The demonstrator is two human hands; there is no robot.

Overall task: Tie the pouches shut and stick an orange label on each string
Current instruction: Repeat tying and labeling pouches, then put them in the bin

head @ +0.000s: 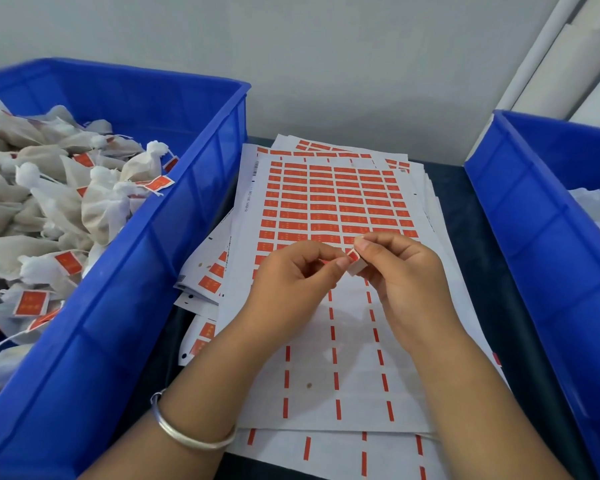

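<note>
You are holding both hands together just above the top label sheet [326,209], which is lying on a stack of sheets on the dark counter [465,237]. The fingers of your right hand [400,271] are pinching a small orange label [353,255], and the thumb and forefinger of your left hand [291,275] are closing on the same spot from the other side. No pouch is showing in your hands, and I cannot tell whether a string is lying between your fingertips, because it would be too thin to see here.

The finished pouches [49,209] are lying in the blue bin [146,271] on your left, tied and carrying orange labels. A second blue bin [534,244] is standing on your right, with something white showing at its edge; these are probably the pouches that are waiting.

Several things could go wrong from here, in my judgement. The label is small and sticky, so it could be folding on itself or sticking to your fingertip while you are passing it between the hands. If the string is not sitting in the middle before you are pressing the two halves together, the label could be closing crooked or missing the string. A weak press could also let the label slide off the string later in the bin.
</note>
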